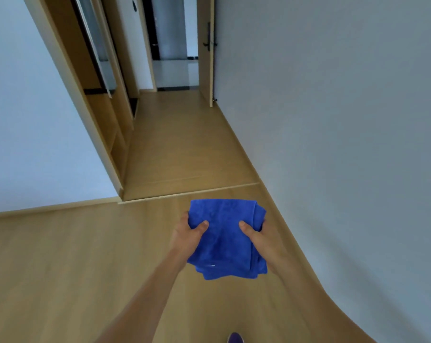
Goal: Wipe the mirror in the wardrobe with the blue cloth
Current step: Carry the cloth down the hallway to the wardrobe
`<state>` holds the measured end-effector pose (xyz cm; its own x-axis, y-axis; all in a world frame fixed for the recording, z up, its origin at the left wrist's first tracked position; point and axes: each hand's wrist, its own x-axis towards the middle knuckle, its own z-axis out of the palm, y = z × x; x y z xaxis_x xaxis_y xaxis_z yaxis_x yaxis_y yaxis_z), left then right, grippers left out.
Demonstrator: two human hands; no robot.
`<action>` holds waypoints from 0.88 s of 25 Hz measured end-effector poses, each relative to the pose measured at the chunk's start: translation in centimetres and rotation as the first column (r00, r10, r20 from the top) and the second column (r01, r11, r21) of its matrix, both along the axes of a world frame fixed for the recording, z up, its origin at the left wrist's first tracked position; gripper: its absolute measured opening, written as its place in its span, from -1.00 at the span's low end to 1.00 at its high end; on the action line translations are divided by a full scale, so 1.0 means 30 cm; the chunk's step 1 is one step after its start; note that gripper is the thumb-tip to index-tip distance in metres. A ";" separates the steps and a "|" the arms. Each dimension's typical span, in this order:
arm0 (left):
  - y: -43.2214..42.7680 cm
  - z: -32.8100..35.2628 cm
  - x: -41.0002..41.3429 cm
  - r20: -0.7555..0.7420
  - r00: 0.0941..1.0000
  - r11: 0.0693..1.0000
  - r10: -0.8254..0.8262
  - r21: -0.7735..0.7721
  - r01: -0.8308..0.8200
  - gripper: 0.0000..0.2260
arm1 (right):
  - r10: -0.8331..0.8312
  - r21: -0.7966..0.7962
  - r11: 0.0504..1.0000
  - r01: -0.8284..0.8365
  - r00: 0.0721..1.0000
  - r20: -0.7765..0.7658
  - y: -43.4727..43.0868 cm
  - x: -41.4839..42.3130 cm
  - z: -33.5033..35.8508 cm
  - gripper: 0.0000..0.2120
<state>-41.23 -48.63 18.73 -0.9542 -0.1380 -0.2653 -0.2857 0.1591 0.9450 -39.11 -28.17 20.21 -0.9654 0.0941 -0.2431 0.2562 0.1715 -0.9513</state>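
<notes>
A folded blue cloth (pixel 225 237) is held in front of me over the wooden floor. My left hand (pixel 188 235) grips its left edge, thumb on top and fingers underneath. My right hand (pixel 261 240) grips its right edge the same way. The wooden wardrobe (pixel 103 115) stands along the left side of the passage ahead. A tall narrow mirror (pixel 95 43) shows in its upper part, seen at a steep angle.
A white wall (pixel 333 120) runs along the right and another white wall (pixel 29 120) on the left. An open wooden door (pixel 207 50) with a dark handle stands at the far end. A raised floor strip (pixel 189 191) crosses the passage entrance. My purple shoe tip (pixel 235 337) shows below.
</notes>
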 end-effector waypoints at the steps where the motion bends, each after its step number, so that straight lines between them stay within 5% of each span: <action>1: -0.008 0.002 -0.038 -0.005 1.000 1.000 0.027 -0.002 -0.027 -0.83 | 0.027 -0.001 1.000 -0.027 1.000 0.000 -0.008 -0.056 0.000 -0.73; 10: 0.016 0.092 -0.395 -0.029 0.979 0.980 0.201 0.021 -0.200 -0.88 | 0.201 0.014 0.980 -0.201 0.979 -0.017 0.012 -0.562 0.064 -0.75; 22: -0.136 0.063 -0.894 -0.020 0.969 0.969 0.248 0.025 -0.247 -0.89 | 0.234 0.024 0.972 -0.234 0.972 -0.025 -0.155 -1.089 0.073 -0.85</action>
